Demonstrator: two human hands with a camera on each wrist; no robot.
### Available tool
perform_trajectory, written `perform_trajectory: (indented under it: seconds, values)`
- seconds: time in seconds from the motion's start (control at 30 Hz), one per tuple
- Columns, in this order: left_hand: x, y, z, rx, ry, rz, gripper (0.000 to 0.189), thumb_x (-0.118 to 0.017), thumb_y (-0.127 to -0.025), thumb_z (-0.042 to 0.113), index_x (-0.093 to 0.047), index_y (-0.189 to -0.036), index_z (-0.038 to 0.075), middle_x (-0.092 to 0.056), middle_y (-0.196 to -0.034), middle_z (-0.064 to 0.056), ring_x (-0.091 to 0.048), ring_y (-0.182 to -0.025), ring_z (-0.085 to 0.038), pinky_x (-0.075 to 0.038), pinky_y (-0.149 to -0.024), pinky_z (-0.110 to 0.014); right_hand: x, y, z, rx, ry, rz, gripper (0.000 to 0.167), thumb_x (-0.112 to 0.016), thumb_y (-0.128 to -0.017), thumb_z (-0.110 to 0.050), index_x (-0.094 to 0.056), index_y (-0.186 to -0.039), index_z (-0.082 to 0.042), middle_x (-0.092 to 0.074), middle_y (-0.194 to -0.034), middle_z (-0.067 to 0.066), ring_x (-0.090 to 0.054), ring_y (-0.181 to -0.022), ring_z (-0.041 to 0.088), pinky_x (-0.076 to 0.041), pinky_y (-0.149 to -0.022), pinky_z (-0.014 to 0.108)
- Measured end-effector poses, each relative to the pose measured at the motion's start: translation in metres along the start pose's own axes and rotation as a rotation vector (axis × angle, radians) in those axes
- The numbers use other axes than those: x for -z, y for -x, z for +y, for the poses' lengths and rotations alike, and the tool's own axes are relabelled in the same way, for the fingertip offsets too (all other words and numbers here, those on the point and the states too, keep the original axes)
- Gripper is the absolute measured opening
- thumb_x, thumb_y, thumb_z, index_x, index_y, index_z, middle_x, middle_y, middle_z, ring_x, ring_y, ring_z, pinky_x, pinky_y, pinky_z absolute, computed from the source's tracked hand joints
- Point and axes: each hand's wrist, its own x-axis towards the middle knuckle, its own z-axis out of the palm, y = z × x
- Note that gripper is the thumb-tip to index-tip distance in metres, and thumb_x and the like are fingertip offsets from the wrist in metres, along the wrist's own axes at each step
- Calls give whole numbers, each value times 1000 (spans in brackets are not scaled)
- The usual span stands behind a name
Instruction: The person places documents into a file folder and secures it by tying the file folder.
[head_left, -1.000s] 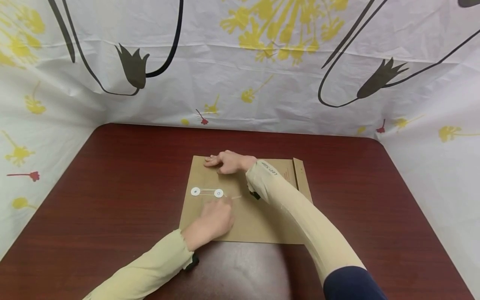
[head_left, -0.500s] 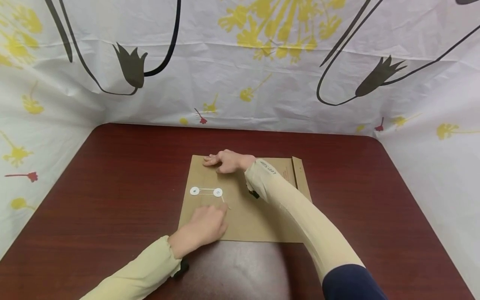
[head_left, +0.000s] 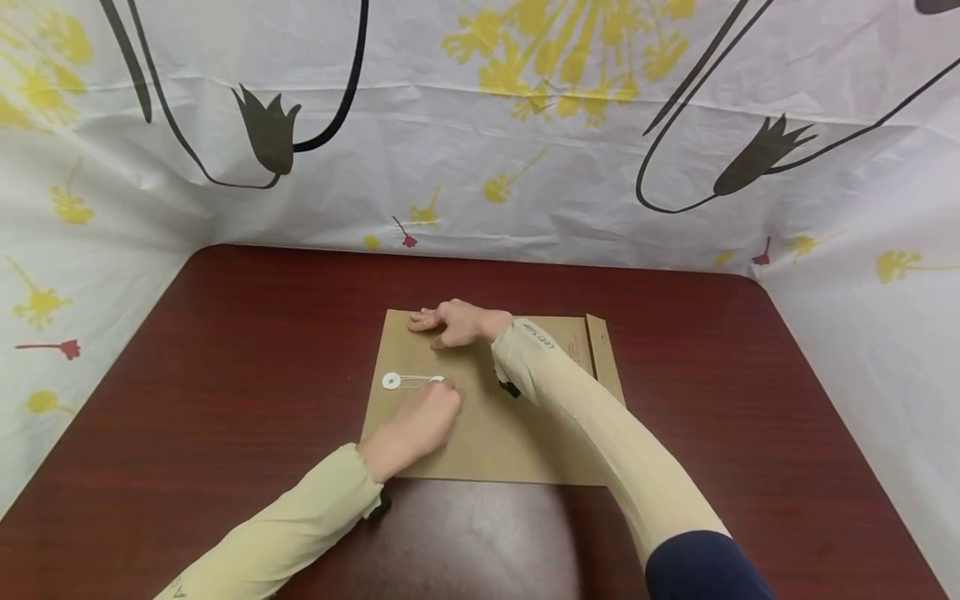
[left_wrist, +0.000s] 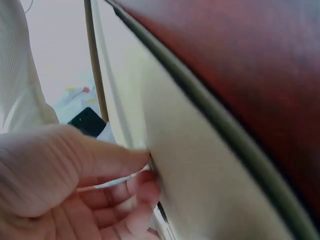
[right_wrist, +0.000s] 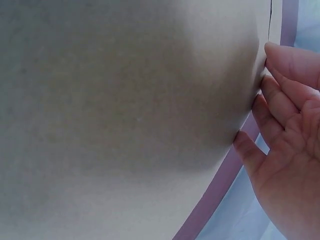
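Note:
A brown paper envelope (head_left: 517,442) lies flat on the table, its string closure made of two white discs. The left disc (head_left: 391,381) shows whole, while my left hand (head_left: 420,421) covers most of the right disc (head_left: 437,379). String (head_left: 414,377) runs between the discs. With thumb and fingertips drawn together, my left hand (left_wrist: 90,175) pinches the string's loose end at the right disc; the end itself is hidden. Farther back, my right hand (head_left: 459,322) presses the envelope near its far left edge, its fingertips (right_wrist: 247,142) spread on the paper.
A narrow folded flap (head_left: 602,350) stands up slightly along the envelope's right side. The dark red table (head_left: 247,375) spreads around it, bounded at the back and sides by a patterned white cloth (head_left: 420,125). My right forearm crosses over the envelope.
My left hand first drew back toward me with the string's end, then moved forward again over the right disc. My right hand has stayed in place on the envelope.

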Motion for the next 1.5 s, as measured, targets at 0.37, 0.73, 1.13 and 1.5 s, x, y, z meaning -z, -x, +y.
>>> perform_trajectory:
  seconds: [0.37, 0.73, 1.13, 1.5]
  values:
    - [5, 11, -25, 12, 15, -139, 2, -56, -82, -3, -58, -82, -1, -56, -77, -12, -58, -72, -26, -49, -65, -38, 0, -3, -2, 17, 20, 1, 51, -61, -88, -13, -47, -137, -18, -33, -147, -1, -24, -138, 15, -17, -111, 25]
    - [12, 21, -34, -57, 70, -44, 18, -60, -77, -6, -52, -67, 6, -49, -66, -2, -51, -64, -18, -44, -58, -30, 1, -4, -3, 25, 36, 3, 51, -62, -88, -13, -47, -137, -17, -34, -146, 0, -25, -137, 16, -16, -112, 28]
    - [25, 67, -33, 142, 19, 42, 23, -65, -73, -4, -48, -64, 9, -44, -70, -2, -49, -64, -19, -44, -50, -33, -13, 0, -2, 98, 114, 74, 49, -58, -92, -13, -45, -139, -13, -34, -147, 4, -26, -137, 18, -21, -111, 37]
    - [22, 87, -33, 139, 46, 67, 19, -68, -68, -6, -54, -71, 6, -43, -74, 0, -48, -71, -20, -44, -50, -32, -26, 26, -8, 350, 198, 314, 14, -63, -86, -8, -70, -98, -13, -69, -97, -2, -63, -90, 9, -48, -80, 22]
